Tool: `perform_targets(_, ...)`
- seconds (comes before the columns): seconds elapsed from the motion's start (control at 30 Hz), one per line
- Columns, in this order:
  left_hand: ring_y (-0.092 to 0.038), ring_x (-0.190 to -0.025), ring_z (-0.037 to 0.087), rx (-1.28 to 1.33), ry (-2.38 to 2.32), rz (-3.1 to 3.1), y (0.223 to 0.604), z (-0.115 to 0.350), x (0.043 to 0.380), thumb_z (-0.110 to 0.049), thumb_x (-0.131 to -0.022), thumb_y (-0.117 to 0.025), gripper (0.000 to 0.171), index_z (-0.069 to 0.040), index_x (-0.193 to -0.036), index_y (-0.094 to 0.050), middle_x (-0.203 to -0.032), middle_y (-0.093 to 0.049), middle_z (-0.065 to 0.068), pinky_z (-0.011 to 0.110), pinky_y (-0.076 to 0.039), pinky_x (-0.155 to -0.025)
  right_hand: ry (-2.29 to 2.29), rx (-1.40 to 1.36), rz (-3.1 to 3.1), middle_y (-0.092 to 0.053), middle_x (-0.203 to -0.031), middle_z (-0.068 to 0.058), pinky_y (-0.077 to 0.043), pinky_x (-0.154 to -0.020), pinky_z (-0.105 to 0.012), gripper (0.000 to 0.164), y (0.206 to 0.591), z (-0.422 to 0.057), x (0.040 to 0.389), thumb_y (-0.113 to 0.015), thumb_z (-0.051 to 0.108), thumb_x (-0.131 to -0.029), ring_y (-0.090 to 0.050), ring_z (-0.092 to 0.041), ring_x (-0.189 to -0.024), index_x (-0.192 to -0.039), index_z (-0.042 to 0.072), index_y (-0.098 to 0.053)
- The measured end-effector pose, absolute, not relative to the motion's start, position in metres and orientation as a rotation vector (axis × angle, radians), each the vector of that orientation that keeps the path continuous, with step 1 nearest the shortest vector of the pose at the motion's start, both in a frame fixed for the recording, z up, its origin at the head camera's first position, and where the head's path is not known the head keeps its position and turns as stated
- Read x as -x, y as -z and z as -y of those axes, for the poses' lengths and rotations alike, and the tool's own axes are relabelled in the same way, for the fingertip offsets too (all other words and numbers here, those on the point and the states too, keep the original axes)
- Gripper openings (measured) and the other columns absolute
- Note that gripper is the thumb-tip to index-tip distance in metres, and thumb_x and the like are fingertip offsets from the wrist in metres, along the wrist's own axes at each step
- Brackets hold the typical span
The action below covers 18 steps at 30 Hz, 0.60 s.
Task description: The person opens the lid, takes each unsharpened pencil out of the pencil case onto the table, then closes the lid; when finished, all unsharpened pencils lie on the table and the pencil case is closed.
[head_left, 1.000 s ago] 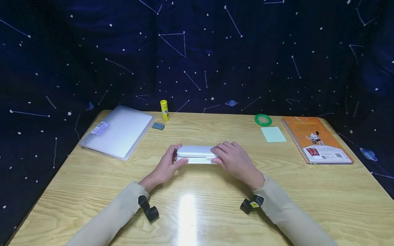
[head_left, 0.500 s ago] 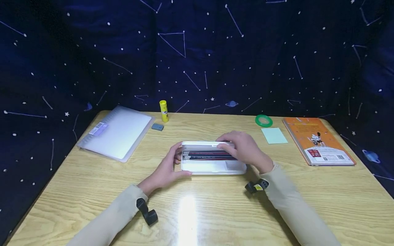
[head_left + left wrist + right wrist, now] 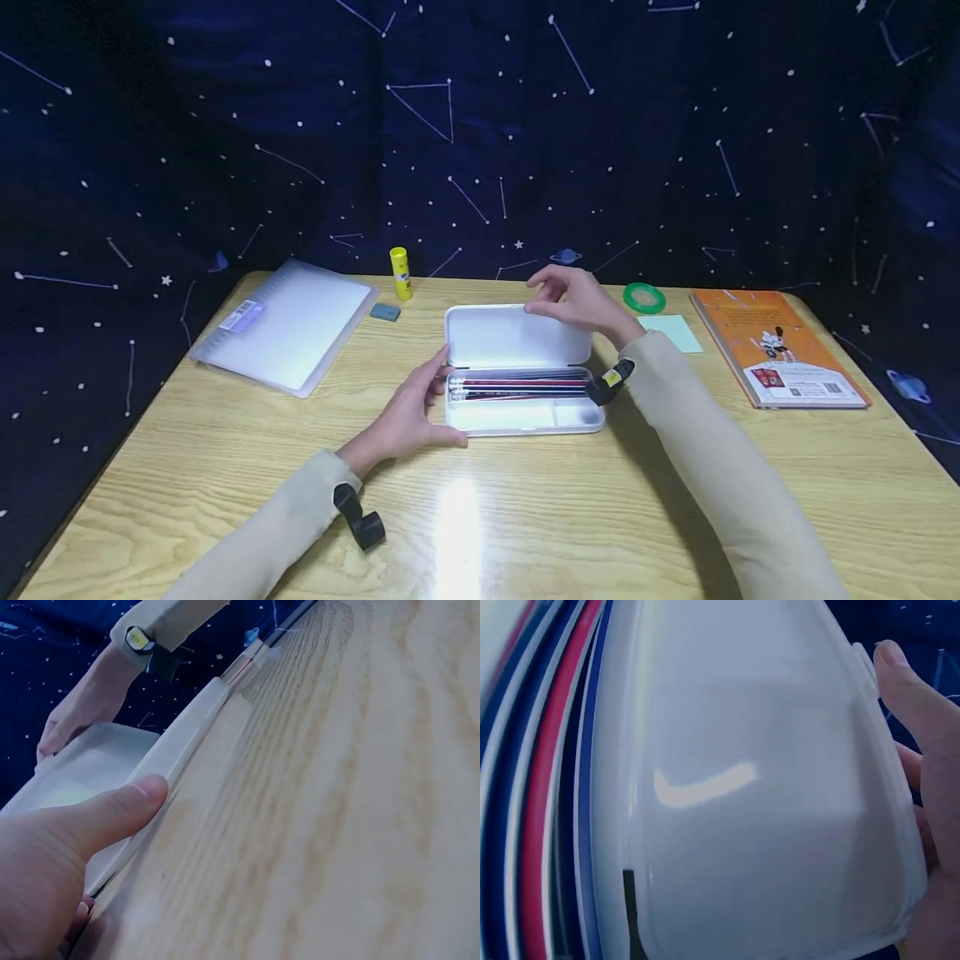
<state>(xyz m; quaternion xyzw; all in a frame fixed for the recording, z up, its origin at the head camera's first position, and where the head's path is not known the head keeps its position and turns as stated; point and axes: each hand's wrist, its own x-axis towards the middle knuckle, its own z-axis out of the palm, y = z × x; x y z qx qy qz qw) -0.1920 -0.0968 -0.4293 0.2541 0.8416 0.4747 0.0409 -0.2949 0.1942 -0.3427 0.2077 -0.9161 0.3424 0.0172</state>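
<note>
A white pencil case (image 3: 517,421) lies on the table with its lid (image 3: 502,333) swung up and tilted back. Several dark blue and red pencils (image 3: 525,385) lie lengthwise in its rear compartment; the front compartments are white inside. My left hand (image 3: 408,417) grips the left end, thumb along the front edge, also seen on the case's front wall (image 3: 180,742) in the left wrist view. At the lid's top edge is my right hand (image 3: 577,300), its thumb against the latch tab and its fingers behind the lid (image 3: 780,787) in the right wrist view.
Left of the case lies a translucent folder (image 3: 300,325). A grey eraser (image 3: 385,312) and a yellow glue stick (image 3: 401,273) are at the back. On the right are a green tape roll (image 3: 644,297), pale green sticky notes (image 3: 675,333) and an orange book (image 3: 776,346).
The pencil case has gone from closed to wide open. My right hand has raised its lid up and back, bringing the pencils into view. My left hand stays at the left end.
</note>
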Motion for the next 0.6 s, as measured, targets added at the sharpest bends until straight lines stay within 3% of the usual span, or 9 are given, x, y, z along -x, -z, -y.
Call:
perform_targets(0.17,-0.046,-0.100,0.016,-0.785,-1.417,-2.623,0.430,0.095,0.193,-0.026,-0.056,-0.094,0.128,-0.007,-0.155,-0.014,-0.133,-0.051,0.006,0.023,-0.044,-0.082,-1.020,-0.591,2.887,-0.065,-0.093,-0.010,-0.047,-0.074,-0.034,0.042,0.351,-0.194,0.301,-0.074,0.031,-0.084,-0.057,-0.024,-0.087,-0.117,0.006,-0.064)
perform_targets(0.23,-0.046,-0.101,0.016,-0.785,-1.411,-2.620,0.430,0.095,0.193,-0.028,-0.056,-0.094,0.129,-0.007,-0.155,-0.014,-0.133,-0.050,0.005,0.024,-0.044,-0.083,-0.963,-0.585,2.880,-0.064,-0.103,-0.011,-0.046,-0.083,-0.040,0.042,0.351,-0.193,0.299,-0.073,0.033,-0.084,-0.056,-0.027,-0.097,-0.116,0.006,-0.065)
perform_targets(0.33,-0.045,-0.103,0.014,-0.754,-1.371,-2.614,0.430,0.096,0.191,-0.031,-0.057,-0.093,0.129,-0.010,-0.155,-0.012,-0.134,-0.049,0.002,0.024,-0.044,-0.085,-0.844,-0.593,2.851,-0.056,-0.123,-0.013,-0.031,-0.100,-0.051,0.043,0.352,-0.194,0.291,-0.071,0.038,-0.085,-0.045,-0.031,-0.119,-0.115,0.007,-0.065)
perform_targets(0.43,-0.045,-0.105,0.014,-0.753,-1.340,-2.627,0.431,0.098,0.189,-0.034,-0.057,-0.093,0.129,-0.011,-0.155,-0.012,-0.135,-0.048,0.001,0.024,-0.044,-0.086,-0.786,-0.612,2.759,-0.041,-0.138,-0.015,-0.016,-0.101,-0.058,0.042,0.349,-0.195,0.278,-0.071,0.035,-0.085,-0.029,-0.035,-0.131,-0.116,0.007,-0.062)
perform_targets(0.5,-0.045,-0.105,0.014,-0.769,-1.331,-2.633,0.431,0.098,0.189,-0.034,-0.058,-0.093,0.128,-0.012,-0.155,-0.012,-0.135,-0.048,0.001,0.025,-0.044,-0.086,-0.781,-0.628,2.666,-0.037,-0.140,-0.017,-0.016,-0.098,-0.058,0.040,0.346,-0.195,0.268,-0.071,0.030,-0.086,-0.027,-0.036,-0.130,-0.117,0.006,-0.061)
perform_targets(0.6,-0.045,-0.105,0.015,-0.800,-1.345,-2.639,0.430,0.097,0.190,-0.033,-0.058,-0.093,0.128,-0.010,-0.155,-0.013,-0.135,-0.049,0.004,0.027,-0.045,-0.086,-0.766,-0.665,2.527,-0.045,-0.129,-0.018,-0.024,-0.096,-0.054,0.034,0.342,-0.195,0.250,-0.072,0.021,-0.085,-0.035,-0.035,-0.120,-0.112,0.003,-0.062)
